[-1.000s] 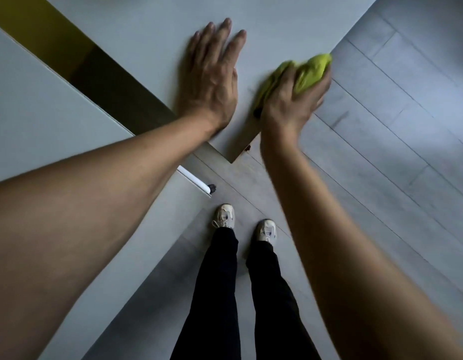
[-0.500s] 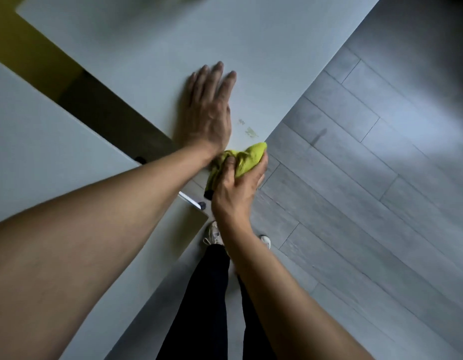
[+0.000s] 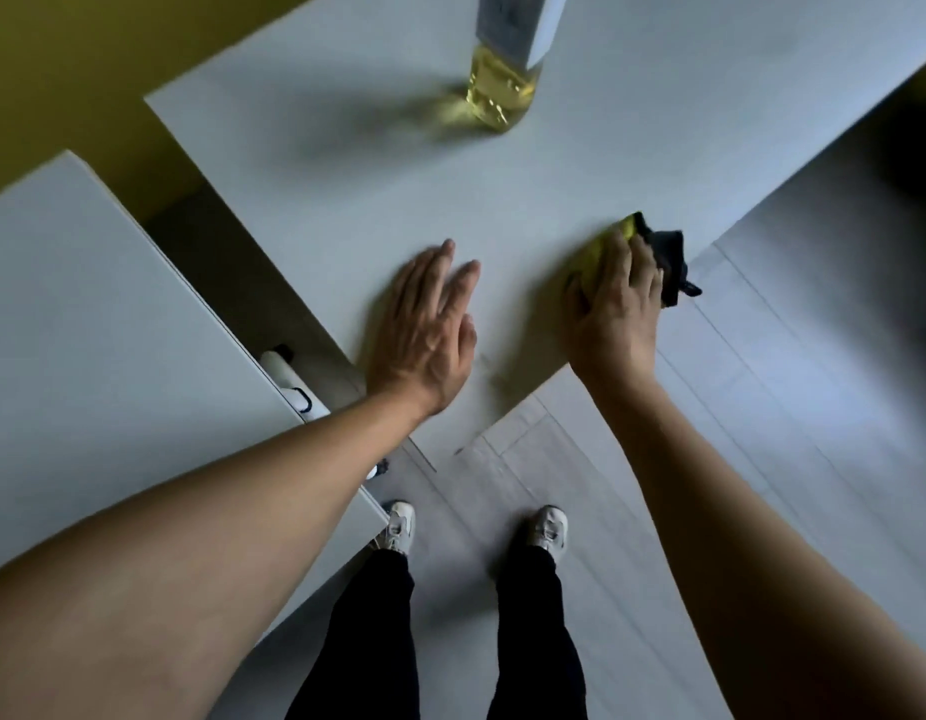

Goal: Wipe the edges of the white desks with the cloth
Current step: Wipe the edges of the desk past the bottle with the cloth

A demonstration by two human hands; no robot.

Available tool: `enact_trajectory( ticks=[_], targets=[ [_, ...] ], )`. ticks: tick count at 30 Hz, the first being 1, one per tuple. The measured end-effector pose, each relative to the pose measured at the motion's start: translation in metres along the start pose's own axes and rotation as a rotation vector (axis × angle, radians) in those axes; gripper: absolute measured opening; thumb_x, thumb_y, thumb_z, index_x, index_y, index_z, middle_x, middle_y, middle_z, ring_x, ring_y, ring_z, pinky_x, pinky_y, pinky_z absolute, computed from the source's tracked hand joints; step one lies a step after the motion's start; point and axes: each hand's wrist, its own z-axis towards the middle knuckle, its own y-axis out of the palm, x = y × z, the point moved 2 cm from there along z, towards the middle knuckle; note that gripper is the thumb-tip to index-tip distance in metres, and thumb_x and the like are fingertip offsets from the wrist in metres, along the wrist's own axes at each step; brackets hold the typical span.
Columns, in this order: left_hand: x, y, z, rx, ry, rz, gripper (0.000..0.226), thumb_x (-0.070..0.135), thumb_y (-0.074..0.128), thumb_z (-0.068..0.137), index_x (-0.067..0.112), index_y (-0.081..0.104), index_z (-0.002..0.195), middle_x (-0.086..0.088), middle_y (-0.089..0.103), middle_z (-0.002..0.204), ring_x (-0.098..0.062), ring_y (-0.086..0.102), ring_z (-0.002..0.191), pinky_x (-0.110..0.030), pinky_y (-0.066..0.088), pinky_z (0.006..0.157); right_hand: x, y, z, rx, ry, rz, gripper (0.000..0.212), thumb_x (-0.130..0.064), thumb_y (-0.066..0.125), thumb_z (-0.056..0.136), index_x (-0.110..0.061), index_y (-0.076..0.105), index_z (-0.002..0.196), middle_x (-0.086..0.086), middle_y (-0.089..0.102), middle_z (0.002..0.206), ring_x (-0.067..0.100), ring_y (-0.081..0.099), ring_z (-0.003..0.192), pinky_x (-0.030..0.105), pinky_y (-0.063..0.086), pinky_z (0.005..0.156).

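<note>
The right hand (image 3: 614, 314) with the cloth (image 3: 606, 252) is now away from the desk (image 3: 580, 163) corner, further along the edge, well apart from the left hand (image 3: 424, 330) fingers. The cloth's dark side shows beyond the right fingertips. A bottle (image 3: 505, 90) comes into view beyond the left fingertips.

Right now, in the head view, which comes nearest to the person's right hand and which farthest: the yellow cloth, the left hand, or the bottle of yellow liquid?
1. The yellow cloth, under the right hand at the desk edge.
2. The left hand, flat on the desk beside it.
3. The bottle, standing far back on the desk.
</note>
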Motion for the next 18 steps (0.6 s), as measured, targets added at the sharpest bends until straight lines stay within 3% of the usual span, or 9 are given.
enact_trajectory(
  ticks=[7,13,18],
  targets=[
    [0.0,-0.005,0.001,-0.057,-0.058,0.048,0.057,0.024,0.044,0.099,0.015,0.048,0.154,-0.016,0.036,0.165,-0.034,0.034,0.152,-0.047,0.022,0.127,0.007,-0.013,0.04,-0.29,-0.512,0.105,0.068,-0.031,0.064,0.095,-0.007,0.033,0.152,0.012,0.039,0.155,0.03,0.032,0.145,0.051,0.024,0.122],
    [0.004,-0.007,0.002,-0.085,-0.072,0.073,0.054,0.023,0.041,0.102,0.017,0.047,0.155,-0.014,0.035,0.166,-0.033,0.032,0.153,-0.045,0.021,0.129,0.011,-0.015,0.06,-0.39,-0.689,0.042,0.068,-0.036,0.06,0.098,-0.004,0.034,0.152,0.013,0.035,0.158,0.029,0.026,0.15,0.044,0.013,0.127],
    [0.004,-0.005,-0.002,-0.106,-0.121,0.128,0.058,0.021,0.039,0.103,0.023,0.038,0.16,-0.009,0.028,0.169,-0.029,0.023,0.157,-0.037,0.008,0.131,-0.002,-0.008,0.077,-0.488,-0.811,-0.012,0.07,-0.038,0.057,0.099,-0.006,0.03,0.154,0.012,0.03,0.161,0.029,0.021,0.152,0.047,0.015,0.126]
  ],
)
